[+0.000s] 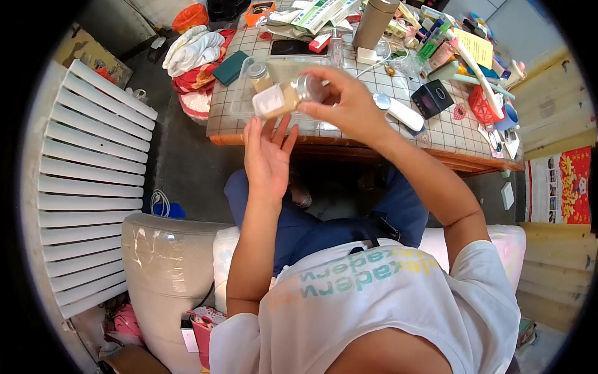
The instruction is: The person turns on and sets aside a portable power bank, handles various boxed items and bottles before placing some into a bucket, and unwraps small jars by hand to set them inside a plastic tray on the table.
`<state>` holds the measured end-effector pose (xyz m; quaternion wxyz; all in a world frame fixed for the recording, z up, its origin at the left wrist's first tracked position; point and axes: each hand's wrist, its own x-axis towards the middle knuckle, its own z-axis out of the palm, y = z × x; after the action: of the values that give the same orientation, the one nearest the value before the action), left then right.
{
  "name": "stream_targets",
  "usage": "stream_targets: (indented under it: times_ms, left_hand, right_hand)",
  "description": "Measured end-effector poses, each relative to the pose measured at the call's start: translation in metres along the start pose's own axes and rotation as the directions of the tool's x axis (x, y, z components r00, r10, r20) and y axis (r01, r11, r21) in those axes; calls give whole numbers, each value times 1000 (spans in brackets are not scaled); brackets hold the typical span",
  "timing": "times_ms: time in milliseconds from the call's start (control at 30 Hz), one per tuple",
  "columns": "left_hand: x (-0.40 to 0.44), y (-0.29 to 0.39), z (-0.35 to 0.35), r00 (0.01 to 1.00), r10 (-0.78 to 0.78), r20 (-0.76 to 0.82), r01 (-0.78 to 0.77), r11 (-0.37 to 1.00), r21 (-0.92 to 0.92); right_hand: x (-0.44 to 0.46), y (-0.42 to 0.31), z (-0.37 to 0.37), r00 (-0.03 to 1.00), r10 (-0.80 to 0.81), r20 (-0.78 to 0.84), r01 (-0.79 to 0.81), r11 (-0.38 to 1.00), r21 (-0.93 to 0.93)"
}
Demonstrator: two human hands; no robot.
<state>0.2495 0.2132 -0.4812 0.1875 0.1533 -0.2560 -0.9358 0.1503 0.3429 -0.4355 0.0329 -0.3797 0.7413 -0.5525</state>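
Observation:
My right hand [352, 103] grips a clear jar [291, 98] by its silver lid. The jar is tilted nearly onto its side and holds something beige, with a white label towards its base. Just below that base, my left hand [268, 156] is held palm up with fingers spread; whether the fingertips touch the jar I cannot tell. Behind the jar, a clear plastic box [237, 103] sits at the table's front edge. A second lidded jar [258, 75] with beige contents stands in it.
The checkered table [389, 134] carries a phone [300, 48], a dark green box [230, 67], a brown flask [375, 23], a white device [405, 115], a black box [431, 98] and a red basket [483, 105]. A white radiator [93, 187] is at left.

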Motion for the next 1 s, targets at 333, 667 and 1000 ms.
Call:
stream_targets:
  times_ms: [333,667,1000]
  left_hand:
    - [1,-1,-95,909,392,142,-341,505,793]
    - [5,5,-113,861,418,288,-403,216,890]
    - [43,26,-44,606,404,685,-580,-364,728]
  right_hand:
    - [77,56,4,975,20,223,153,668,-728]
    - [103,94,38,976,-83,201,205,656,-727]
    - [85,92,29,959,-221,175,274,583,-765]
